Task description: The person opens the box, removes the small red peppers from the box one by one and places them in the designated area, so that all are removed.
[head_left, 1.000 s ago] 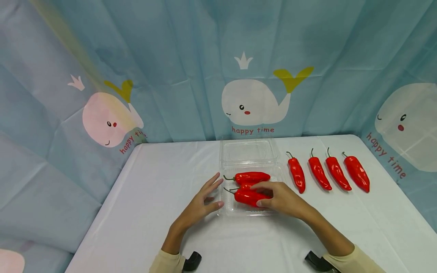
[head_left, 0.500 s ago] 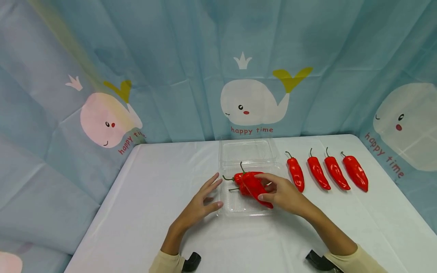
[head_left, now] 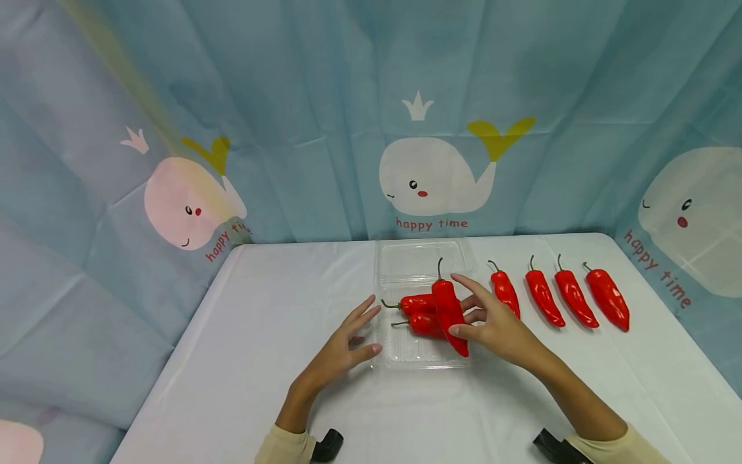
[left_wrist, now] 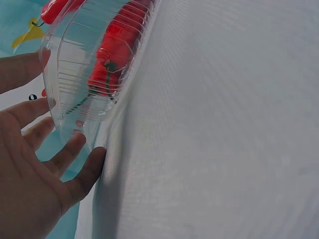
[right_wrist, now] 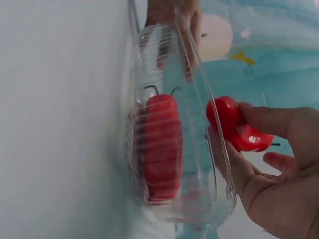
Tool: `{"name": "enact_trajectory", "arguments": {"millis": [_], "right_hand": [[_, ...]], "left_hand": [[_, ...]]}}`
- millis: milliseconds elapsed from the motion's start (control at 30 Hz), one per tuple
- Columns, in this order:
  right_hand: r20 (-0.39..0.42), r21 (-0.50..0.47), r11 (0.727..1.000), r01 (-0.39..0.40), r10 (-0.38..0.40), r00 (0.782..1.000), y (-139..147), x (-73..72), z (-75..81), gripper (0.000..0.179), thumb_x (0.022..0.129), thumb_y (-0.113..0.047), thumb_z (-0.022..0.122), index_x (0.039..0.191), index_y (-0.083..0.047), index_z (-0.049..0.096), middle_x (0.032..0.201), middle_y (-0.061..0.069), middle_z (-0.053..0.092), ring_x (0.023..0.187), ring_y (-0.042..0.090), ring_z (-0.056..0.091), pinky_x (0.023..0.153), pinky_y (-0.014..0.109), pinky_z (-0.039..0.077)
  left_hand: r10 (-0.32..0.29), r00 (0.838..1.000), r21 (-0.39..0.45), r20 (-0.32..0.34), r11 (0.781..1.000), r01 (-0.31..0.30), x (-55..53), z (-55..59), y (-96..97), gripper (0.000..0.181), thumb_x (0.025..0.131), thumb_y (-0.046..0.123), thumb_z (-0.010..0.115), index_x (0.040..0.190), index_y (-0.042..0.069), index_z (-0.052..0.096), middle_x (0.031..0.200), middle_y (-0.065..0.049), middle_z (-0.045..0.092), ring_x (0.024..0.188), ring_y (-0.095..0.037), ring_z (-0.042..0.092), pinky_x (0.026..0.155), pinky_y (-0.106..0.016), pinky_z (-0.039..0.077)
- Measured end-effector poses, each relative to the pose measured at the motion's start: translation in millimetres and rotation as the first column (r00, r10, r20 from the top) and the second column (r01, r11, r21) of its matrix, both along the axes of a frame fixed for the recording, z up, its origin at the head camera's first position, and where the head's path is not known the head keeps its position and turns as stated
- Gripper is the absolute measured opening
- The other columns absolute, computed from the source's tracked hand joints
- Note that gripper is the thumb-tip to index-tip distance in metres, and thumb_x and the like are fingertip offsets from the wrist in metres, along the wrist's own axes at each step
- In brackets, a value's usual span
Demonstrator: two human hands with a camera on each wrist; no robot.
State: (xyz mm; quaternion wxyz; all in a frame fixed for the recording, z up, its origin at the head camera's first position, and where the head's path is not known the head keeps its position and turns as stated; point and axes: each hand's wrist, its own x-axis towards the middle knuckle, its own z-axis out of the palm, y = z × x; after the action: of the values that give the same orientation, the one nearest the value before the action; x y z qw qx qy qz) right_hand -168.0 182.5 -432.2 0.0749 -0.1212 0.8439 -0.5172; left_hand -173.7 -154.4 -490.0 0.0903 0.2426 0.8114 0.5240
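In the head view, my right hand point(head_left: 495, 325) pinches a red pepper point(head_left: 446, 309) with a dark curved stem. That pepper is held above the clear plastic box point(head_left: 400, 354), stem pointing away from me. Two more red peppers, a far one point(head_left: 416, 303) and a nearer one point(head_left: 425, 325), lie sideways inside the box, stems to the left. My left hand point(head_left: 342, 341) has its fingers spread at the box's left side. The left wrist view shows its fingertips point(left_wrist: 45, 57) touching the clear wall. In the right wrist view the held pepper point(right_wrist: 228, 117) is above the box rim.
The box's hinged lid point(head_left: 423, 259) lies opened flat toward the back. Several red peppers stand in a row to the right, among them a wide one point(head_left: 607, 298) at the end. A whale-print curtain point(head_left: 324, 129) borders the white table point(head_left: 278, 277).
My right hand has lifted the front pepper from the others in the box, turned its stem from left to far side and drawn it to the right. The left hand stays in place.
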Motion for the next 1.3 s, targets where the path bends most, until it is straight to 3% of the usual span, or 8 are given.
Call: {"name": "enact_trajectory", "arguments": {"millis": [200, 500, 700, 1000, 1300], "right_hand": [[0.006, 0.012, 1.000, 0.023, -0.024, 1.000, 13, 6.0, 3.2, 0.096, 0.089, -0.027, 0.086, 0.168, -0.031, 0.030, 0.129, 0.017, 0.062, 0.110, 0.028, 0.070, 0.083, 0.041, 0.066], [0.028, 0.014, 0.998, 0.065, -0.066, 0.997, 28, 18.9, 5.7, 0.097, 0.089, -0.030, 0.086, 0.168, -0.023, 0.031, 0.126, 0.017, 0.063, 0.112, 0.030, 0.070, 0.079, 0.038, 0.067], [0.041, 0.018, 0.995, 0.093, -0.094, 0.995, 40, 28.4, 5.6, 0.090, 0.091, -0.032, 0.085, 0.166, -0.027, 0.035, 0.130, 0.016, 0.057, 0.121, 0.035, 0.061, 0.083, 0.030, 0.064], [0.077, 0.053, 0.989, 0.136, -0.139, 0.987, 56, 41.6, 0.2, 0.090, 0.092, -0.033, 0.084, 0.167, -0.029, 0.033, 0.133, 0.017, 0.055, 0.126, 0.036, 0.057, 0.083, 0.032, 0.065], [0.122, 0.040, 0.984, 0.175, -0.179, 0.976, 69, 53.3, -6.0, 0.091, 0.094, -0.028, 0.082, 0.168, -0.021, 0.031, 0.130, 0.018, 0.061, 0.107, 0.021, 0.067, 0.079, 0.030, 0.065]], "left_hand": [[0.003, 1.000, -0.002, 0.005, 1.000, -0.003, 0.9, 1.1, 0.1, 0.074, 0.100, 0.016, 0.071, 0.166, 0.012, 0.037, 0.179, 0.000, 0.016, 0.161, -0.037, 0.026, 0.115, -0.062, 0.046], [0.006, 1.000, -0.003, 0.006, 1.000, -0.006, 0.5, 0.2, 0.0, 0.074, 0.100, 0.017, 0.071, 0.166, 0.015, 0.038, 0.178, 0.001, 0.016, 0.160, -0.035, 0.026, 0.115, -0.061, 0.046], [0.004, 1.000, 0.002, 0.006, 1.000, -0.004, 1.0, 0.9, 0.0, 0.074, 0.100, 0.017, 0.071, 0.166, 0.014, 0.038, 0.179, -0.001, 0.016, 0.160, -0.036, 0.026, 0.115, -0.061, 0.046], [0.011, 1.000, -0.010, 0.004, 1.000, -0.011, 1.3, 0.9, 0.6, 0.074, 0.100, 0.018, 0.071, 0.166, 0.014, 0.038, 0.178, 0.000, 0.017, 0.160, -0.035, 0.027, 0.115, -0.061, 0.047], [0.012, 1.000, -0.017, 0.003, 1.000, -0.011, 1.8, 2.4, 1.0, 0.075, 0.100, 0.019, 0.071, 0.166, 0.013, 0.037, 0.179, 0.000, 0.016, 0.160, -0.036, 0.026, 0.115, -0.061, 0.047]]}}
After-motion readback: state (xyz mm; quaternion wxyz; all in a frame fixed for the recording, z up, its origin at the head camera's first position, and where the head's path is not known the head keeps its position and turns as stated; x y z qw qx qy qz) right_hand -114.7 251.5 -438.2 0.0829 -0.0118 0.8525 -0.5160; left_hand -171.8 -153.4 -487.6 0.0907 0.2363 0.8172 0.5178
